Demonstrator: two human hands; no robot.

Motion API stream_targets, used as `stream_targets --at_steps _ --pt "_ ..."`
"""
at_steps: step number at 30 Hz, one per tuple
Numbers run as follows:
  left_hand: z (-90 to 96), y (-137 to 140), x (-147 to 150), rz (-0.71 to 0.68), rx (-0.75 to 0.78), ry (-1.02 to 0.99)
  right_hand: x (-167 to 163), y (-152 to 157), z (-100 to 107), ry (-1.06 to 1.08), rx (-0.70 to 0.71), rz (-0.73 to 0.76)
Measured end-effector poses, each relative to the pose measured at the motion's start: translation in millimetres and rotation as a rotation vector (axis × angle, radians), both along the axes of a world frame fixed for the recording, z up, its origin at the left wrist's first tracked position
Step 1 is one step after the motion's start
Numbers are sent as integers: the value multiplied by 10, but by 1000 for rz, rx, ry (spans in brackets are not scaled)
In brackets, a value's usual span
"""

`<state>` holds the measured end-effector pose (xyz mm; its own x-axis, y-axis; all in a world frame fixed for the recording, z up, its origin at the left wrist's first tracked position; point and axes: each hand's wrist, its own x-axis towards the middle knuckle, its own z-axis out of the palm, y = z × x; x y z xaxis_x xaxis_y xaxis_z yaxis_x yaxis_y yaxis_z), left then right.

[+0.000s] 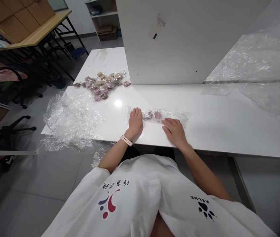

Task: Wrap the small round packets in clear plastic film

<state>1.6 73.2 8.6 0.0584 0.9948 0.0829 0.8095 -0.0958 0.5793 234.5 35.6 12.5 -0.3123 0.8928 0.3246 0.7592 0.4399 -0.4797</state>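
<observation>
Near table's front edge, left grip flattened, right grip spread, on plastic packet

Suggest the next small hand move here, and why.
I'd probably fold the right end of the clear plastic strip toward the pink round piece with the right hand: plastic extends beyond that hand, while the left hand rests near the other end and could steady it.
</observation>
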Motion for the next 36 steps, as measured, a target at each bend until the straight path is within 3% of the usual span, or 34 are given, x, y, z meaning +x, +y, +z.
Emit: stream_targets --at_steps 2,5,9,11,14,17,19,23,26,29,31,34,36 --pt "37 94 75 141 10 -289 -28 -31 -86 80 -37 -45" --pt "187 164 229 297 -33 -899 -106 -31 -114 291 -127 -126" --pt "416 111 425 281 -391 -1619 -250 -18 -8 807 -400 -289" --pt "491 35 498 223 -574 -1812 -293 -11 90 1082 -552 -279" --pt "524 -76 572 175 -774 -1883 -294 -2 239 1334 -681 -161" --pt "491 -119 612 183 -899 -1780 -276 -27 313 1419 -778 -122" --pt "464 -130 631 196 -884 -1623 -280 -73 303 1429 -825 -123" --pt "448 -244 596 160 -514 -1127 -162 -107 194 1401 -747 -172" --pt "406 -432 397 47 -167 -639 255 99 150 1502 -542 -332" --pt "261 -630 66 56 144 -183 908 574 268 1733 -202 -522" --pt "127 -724 -141 110 276 19 1349 1017 447 1836 -32 -549" --pt "-35 -781 -314 197 353 185 1888 1819 759 1919 89 -551" --pt "-90 -777 -336 235 357 239 2131 2402 915 1937 89 -577"
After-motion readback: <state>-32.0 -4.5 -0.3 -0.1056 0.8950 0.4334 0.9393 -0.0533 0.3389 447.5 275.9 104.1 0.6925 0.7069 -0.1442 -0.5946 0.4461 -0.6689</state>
